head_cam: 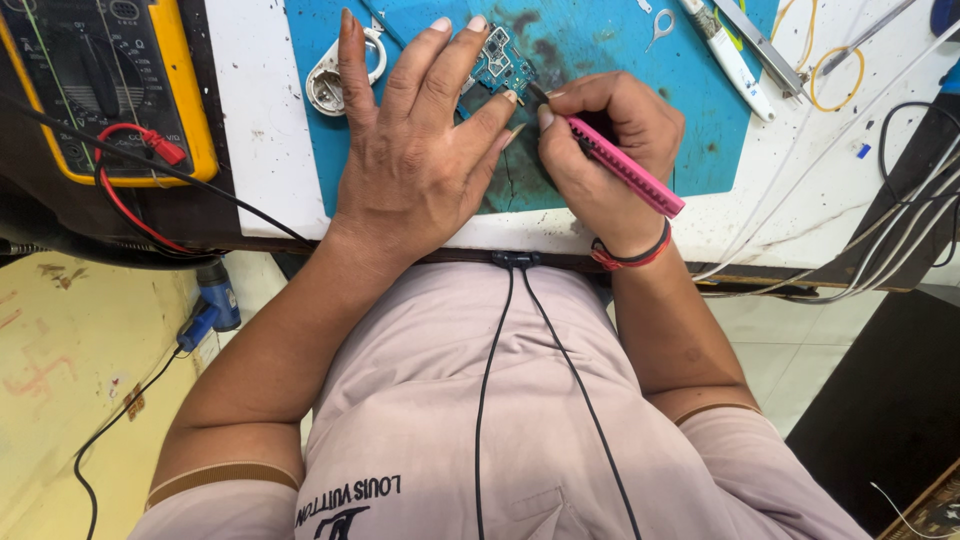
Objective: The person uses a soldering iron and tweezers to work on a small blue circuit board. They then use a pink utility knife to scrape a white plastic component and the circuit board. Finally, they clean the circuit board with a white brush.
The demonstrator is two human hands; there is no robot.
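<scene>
**Circuit board pinned on the mat**

A small blue circuit board (497, 62) is pressed onto the blue mat (590, 60) by the spread fingers of the left hand (420, 150). A pink tool (625, 167) is gripped in the closed right hand (600, 150), its tip apparently touching the board's edge. A yellow multimeter (100, 85) lies well apart on the tabletop (255, 120).

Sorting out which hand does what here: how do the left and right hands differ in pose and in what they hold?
The left hand lies flat, fingers spread, pressing on the small blue circuit board; the right hand is curled around a pink tool. The left holds nothing, while the right aims its tool's tip at the board. Only the right wrist wears bands. Both rest over the blue mat.
</scene>
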